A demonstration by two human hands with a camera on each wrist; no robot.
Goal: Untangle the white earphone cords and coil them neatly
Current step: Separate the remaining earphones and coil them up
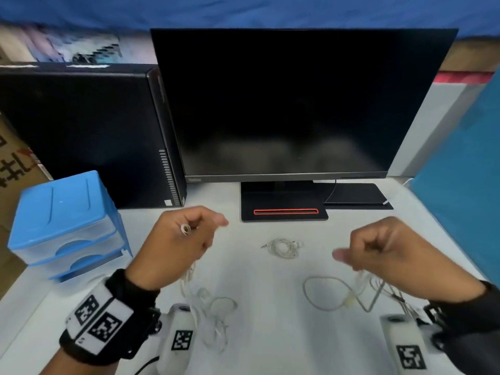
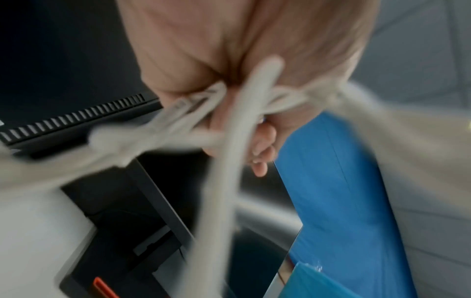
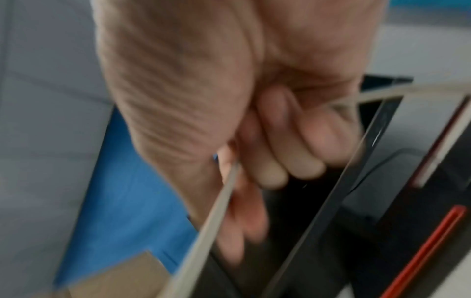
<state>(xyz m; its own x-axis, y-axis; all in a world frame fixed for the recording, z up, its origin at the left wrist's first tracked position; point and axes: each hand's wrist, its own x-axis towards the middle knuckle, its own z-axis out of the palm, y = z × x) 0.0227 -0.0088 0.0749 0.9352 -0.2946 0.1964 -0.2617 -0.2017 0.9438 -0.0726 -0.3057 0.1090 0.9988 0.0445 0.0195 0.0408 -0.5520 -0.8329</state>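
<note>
My left hand [image 1: 186, 236] is raised over the white table [image 1: 257, 334], fingers curled round a white earphone cord [image 1: 201, 301] that hangs in loops onto the table; an earbud [image 1: 185, 228] shows by its knuckles. In the left wrist view several blurred strands of that cord [image 2: 244, 125] run from the closed fist [image 2: 229, 70]. My right hand [image 1: 378, 253] is raised at the right and grips a second white cord [image 1: 327, 293], which trails in a wide loop below it. The right wrist view shows a thin strand [image 3: 216, 211] passing through the curled fingers [image 3: 293, 157]. A third earphone set [image 1: 284, 247] lies coiled between my hands.
A dark monitor [image 1: 297, 104] on a black stand [image 1: 284, 209] fills the back of the table. A black computer tower [image 1: 94, 136] stands at the left, with blue plastic drawers [image 1: 67, 223] in front. A blue panel [image 1: 465, 185] rises at the right edge.
</note>
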